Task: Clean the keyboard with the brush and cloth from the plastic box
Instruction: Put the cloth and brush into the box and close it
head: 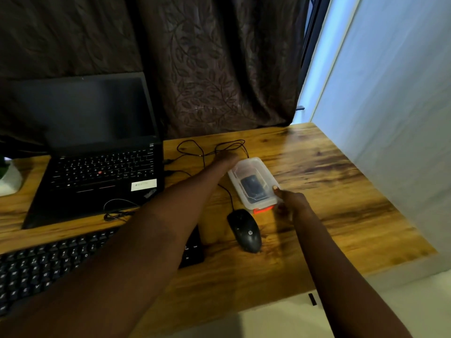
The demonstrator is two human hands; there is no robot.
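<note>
- The keyboard (36,267), black, is seen at 8 o'clock of the view, along the near edge of the wooden surface (341,191); its right part is crossed by the left forearm
- A black mouse (245,230) is laid just right of the keyboard, at 6 o'clock from the plastic box (251,167) and close to it
- The plastic box, clear and lidded, is set near the middle of the surface, with a red clasp (263,210) at its near end; something dark is seen through the lid, but what it is cannot be told
- The box's near right corner, at 5 o'clock, is grasped by the right hand (291,202): the thumb is laid on the lid and the fingers are curled beside the clasp
- The left hand (225,158) is stretched to the box's far end, at 11 o'clock; it is blurred, and whether the box is held or merely touched cannot be told
- An open laptop (97,152), its screen dark, is stood at 9 o'clock from the box
- A dark leaf-patterned curtain (207,69) is hung behind the surface at 12 o'clock
</note>
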